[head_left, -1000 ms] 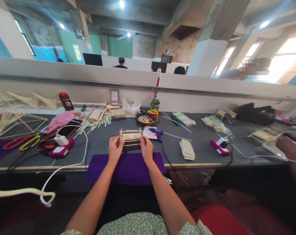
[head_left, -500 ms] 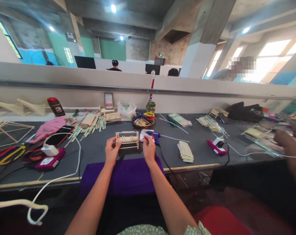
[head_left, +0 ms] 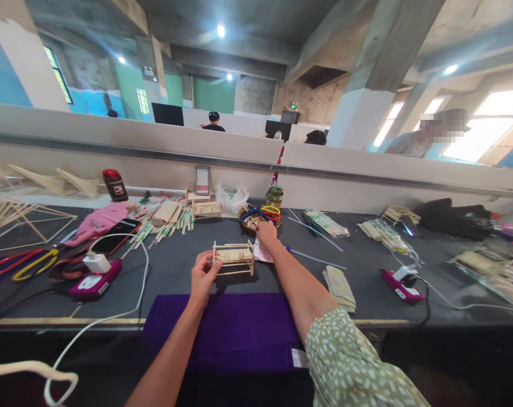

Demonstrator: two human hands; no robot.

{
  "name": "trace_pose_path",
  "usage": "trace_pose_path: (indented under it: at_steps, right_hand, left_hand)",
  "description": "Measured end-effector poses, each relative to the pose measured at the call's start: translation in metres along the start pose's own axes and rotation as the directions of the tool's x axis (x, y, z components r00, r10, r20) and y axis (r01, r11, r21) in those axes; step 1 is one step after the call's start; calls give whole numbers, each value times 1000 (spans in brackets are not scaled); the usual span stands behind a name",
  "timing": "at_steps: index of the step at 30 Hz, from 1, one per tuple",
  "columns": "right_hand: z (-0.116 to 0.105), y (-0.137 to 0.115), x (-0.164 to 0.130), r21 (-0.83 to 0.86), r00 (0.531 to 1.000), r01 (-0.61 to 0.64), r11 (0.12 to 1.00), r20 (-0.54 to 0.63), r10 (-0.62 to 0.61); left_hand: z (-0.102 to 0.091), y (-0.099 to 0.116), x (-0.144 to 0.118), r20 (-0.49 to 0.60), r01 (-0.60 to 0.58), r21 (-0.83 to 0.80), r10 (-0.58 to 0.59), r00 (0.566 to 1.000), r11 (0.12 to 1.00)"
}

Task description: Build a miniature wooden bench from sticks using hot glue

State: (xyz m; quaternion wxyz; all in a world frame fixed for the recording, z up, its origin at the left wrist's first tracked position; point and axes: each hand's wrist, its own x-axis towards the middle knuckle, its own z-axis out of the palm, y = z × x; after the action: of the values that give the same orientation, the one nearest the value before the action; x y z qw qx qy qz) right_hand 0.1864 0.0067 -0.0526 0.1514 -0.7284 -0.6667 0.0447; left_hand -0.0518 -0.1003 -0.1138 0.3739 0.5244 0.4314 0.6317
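My left hand (head_left: pixel 203 276) grips the left end of a small wooden stick frame (head_left: pixel 234 257), holding it just above the dark table (head_left: pixel 175 265). My right hand (head_left: pixel 266 232) is stretched forward over the round basket of sticks (head_left: pixel 251 219) with coloured rubber bands on its rim; its fingers point down at the basket and I cannot tell whether they hold anything. A purple cloth (head_left: pixel 226 328) lies at the table's near edge below the frame.
Left: a pink charger with white plug (head_left: pixel 96 277), white cable, phone (head_left: pixel 116 236), red and yellow scissors (head_left: pixel 19 263), stick structures. Behind: loose sticks, a small wooden model (head_left: pixel 205 208), a bottle (head_left: pixel 114 183). Right: folded cloth (head_left: pixel 339 285), second pink charger (head_left: pixel 403 282), packets, a black bag (head_left: pixel 455 217). People sit beyond the partition.
My right hand let go of the stick frame and reached forward to the basket. My left hand alone now holds the frame. The view shifted slightly.
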Motion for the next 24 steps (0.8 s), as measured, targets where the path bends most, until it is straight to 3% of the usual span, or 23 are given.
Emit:
trace_pose_path:
  at_steps: [6,10,14,20,24]
  right_hand:
    - [-6,-4,13,21,991,116,993,66,-117]
    - [-23,7,4,56,994,113,992,-10,-113]
    - [-34,33,-42,8,996,-15,1000,-88,15]
    - [-20,63,-134,-131,991,-113,985,-80,103]
    - [-10,64,-152,-203,991,-95,975,-111,73]
  left_hand:
    - [0,5,-3,37,19,-65,-16,999,998]
    - [0,9,-4,26,9,-66,-7,1000,998]
    - [-1,13,-6,21,9,-80,-8,1000,997]
    - [0,19,-8,-2,13,-78,-14,1000,997]
    - [2,19,-8,-34,37,-77,-39,999,996]
